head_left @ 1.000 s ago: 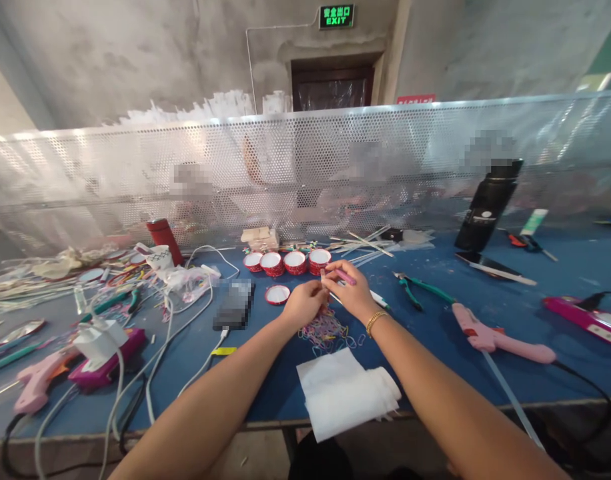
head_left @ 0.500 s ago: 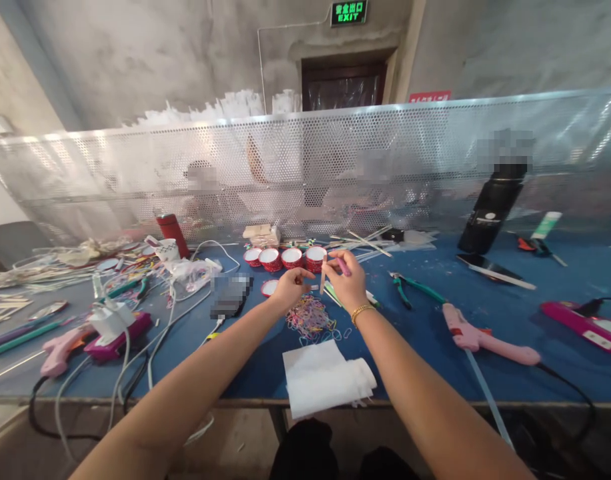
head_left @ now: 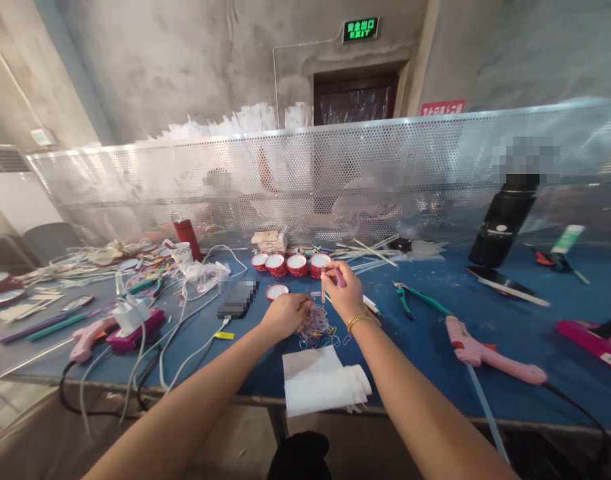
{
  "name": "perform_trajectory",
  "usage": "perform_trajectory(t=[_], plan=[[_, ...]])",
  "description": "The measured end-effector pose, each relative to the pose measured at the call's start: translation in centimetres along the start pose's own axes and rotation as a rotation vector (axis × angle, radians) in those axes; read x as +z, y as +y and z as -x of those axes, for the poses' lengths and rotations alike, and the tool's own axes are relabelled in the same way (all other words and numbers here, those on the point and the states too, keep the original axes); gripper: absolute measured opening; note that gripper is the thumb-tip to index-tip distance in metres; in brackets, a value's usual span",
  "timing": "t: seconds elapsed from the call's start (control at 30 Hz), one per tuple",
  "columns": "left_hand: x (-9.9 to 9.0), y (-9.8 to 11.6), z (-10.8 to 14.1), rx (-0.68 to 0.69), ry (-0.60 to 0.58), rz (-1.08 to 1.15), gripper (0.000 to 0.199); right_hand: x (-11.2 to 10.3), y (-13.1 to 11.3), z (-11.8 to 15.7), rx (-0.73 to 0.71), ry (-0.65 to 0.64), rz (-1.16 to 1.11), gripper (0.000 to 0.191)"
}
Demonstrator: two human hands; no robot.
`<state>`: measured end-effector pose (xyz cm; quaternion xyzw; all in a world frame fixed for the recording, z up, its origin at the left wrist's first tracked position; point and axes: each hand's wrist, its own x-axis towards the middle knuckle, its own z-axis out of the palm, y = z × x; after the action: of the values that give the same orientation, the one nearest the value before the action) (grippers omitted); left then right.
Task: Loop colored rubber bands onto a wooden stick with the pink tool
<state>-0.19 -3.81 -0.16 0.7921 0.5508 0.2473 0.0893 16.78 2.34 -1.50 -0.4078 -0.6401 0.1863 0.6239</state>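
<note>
My right hand [head_left: 346,293] is closed on a short flat wooden stick [head_left: 323,288], which stands upright between its fingers. A small purple piece [head_left: 340,277] also sticks up from that hand; its kind is unclear. My left hand [head_left: 287,316] rests at the left edge of a pile of small multicoloured wire clips [head_left: 316,328], fingers bent down together; what they pinch is hidden. Behind the hands stands a row of round red patterned tins [head_left: 297,265] with white tops. A flat red-rimmed white disc [head_left: 277,292] lies left of the pile.
White cloth [head_left: 325,383] lies at the table's front edge. To the right are pliers [head_left: 420,298], a pink glue gun [head_left: 490,352] and a black bottle [head_left: 505,223]. A phone [head_left: 238,299], cables and a power strip [head_left: 135,333] sit left. A perforated metal screen [head_left: 410,180] stands behind.
My left hand has come down and towards me, from beside the stick onto the clip pile. My right hand keeps its hold. The whole view has shifted slightly.
</note>
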Motion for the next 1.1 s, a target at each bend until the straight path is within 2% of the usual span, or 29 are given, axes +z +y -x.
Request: perform_trajectory(t=[0.1,0.23,0.33,0.43,0.53,0.6,0.73,0.8,0.97,1.03,1.1], plan=[[-0.5,-0.2,-0.4,-0.02,0.079,-0.01,0.025,0.1,0.1,0.0,0.009,0.009,0.017,0.018],[-0.3,-0.2,-1.9,-0.024,0.085,-0.007,0.023,0.3,0.0,-0.3,0.016,-0.007,-0.105,0.021],[0.1,-0.3,-3.0,0.002,0.037,0.058,0.023,0.5,-0.3,-0.4,0.025,-0.039,-0.22,0.023],[0.8,-0.8,-3.8,-0.011,-0.047,0.234,0.02,0.8,-0.4,-0.3,0.058,-0.078,-0.251,0.024],[1.6,-1.4,-4.3,-0.093,-0.156,0.511,0.023,1.0,-0.4,-0.2,0.097,-0.122,-0.304,0.026],[2.1,-1.5,-4.6,-0.148,-0.208,0.616,0.022,1.0,-0.4,-0.1,0.108,-0.138,-0.323,0.026],[2.7,-1.3,-4.8,-0.037,-0.237,0.643,0.017,0.6,-0.7,-0.2,0.127,-0.127,-0.305,0.027],[2.8,-1.2,-4.8,0.02,-0.211,0.654,0.018,0.4,-0.8,-0.2,0.135,-0.103,-0.283,0.029],[2.5,-0.6,-4.4,0.019,-0.067,0.724,0.017,0.2,-0.4,-0.2,0.208,-0.105,-0.33,0.034],[2.4,-0.4,-4.2,-0.021,0.002,0.744,0.02,0.2,-0.3,-0.2,0.253,-0.101,-0.381,0.038],[2.5,-0.4,-4.0,-0.073,0.018,0.749,0.027,0.2,-0.3,-0.2,0.272,-0.083,-0.394,0.046]])
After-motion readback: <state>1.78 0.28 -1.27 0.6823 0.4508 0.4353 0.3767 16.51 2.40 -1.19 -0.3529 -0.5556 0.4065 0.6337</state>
